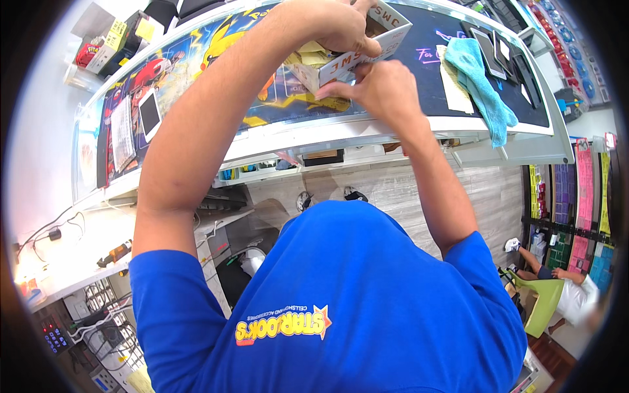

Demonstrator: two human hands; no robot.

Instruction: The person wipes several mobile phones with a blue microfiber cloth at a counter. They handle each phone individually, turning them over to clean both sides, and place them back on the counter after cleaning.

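Observation:
A small white cardboard box (395,40) with printed letters is tilted above the far counter. Yellowish papers (310,55) show at its left end. My left hand (342,27) reaches over the box from above, its thumb bent over the near wall and its other fingers partly hidden. Against the lower near side of the box rests my right hand (388,92), thumb stretched left along the bottom and fingertips pressed up to the wall. Under both hands lies a colourful cartoon-printed mat (226,40).
A white phone (150,115) and a clear plastic packet (122,134) lie left on the counter. To the right are a turquoise towel (480,85) and dark tablets (488,51). Someone sits on a green chair (540,301) at lower right, near accessory racks (570,196).

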